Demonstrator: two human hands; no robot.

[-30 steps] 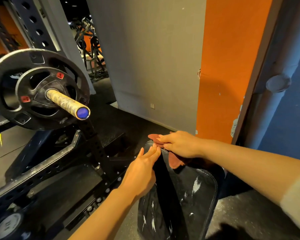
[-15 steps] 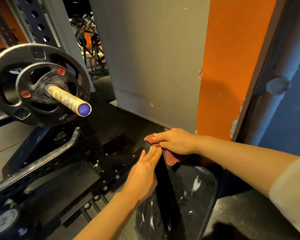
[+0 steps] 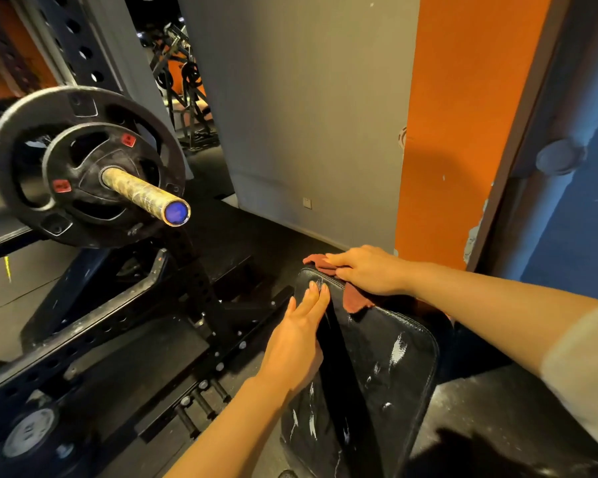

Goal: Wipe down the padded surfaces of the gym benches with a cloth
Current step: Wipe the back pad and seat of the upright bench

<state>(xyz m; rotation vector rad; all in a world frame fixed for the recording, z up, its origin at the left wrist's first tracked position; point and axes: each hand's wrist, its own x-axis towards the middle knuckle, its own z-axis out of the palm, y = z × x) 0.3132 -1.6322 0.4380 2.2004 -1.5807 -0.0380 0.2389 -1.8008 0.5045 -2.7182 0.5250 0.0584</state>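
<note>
One reddish-brown cloth (image 3: 354, 300) lies across the far top edge of one black padded bench pad (image 3: 394, 360). The right hand (image 3: 368, 270) lies flat on the cloth, palm down and fingers extended toward the left, pressing it onto the pad; cloth shows beyond the fingertips and below the palm, the middle being hidden under the hand. The left hand (image 3: 296, 343) rests against the pad's left side, fingers straight and together, their tips touching the upper corner just beside the cloth and holding nothing. White glossy streaks mark the pad's surface. To the left, well apart, one barbell sleeve (image 3: 145, 194) with a blue end cap carries two black weight plates (image 3: 83, 167), the smaller in front of the larger. A black perforated rack frame (image 3: 125, 312) stands between barbell and pad. Behind are one grey wall (image 3: 308, 115) and one orange column (image 3: 463, 115).
</note>
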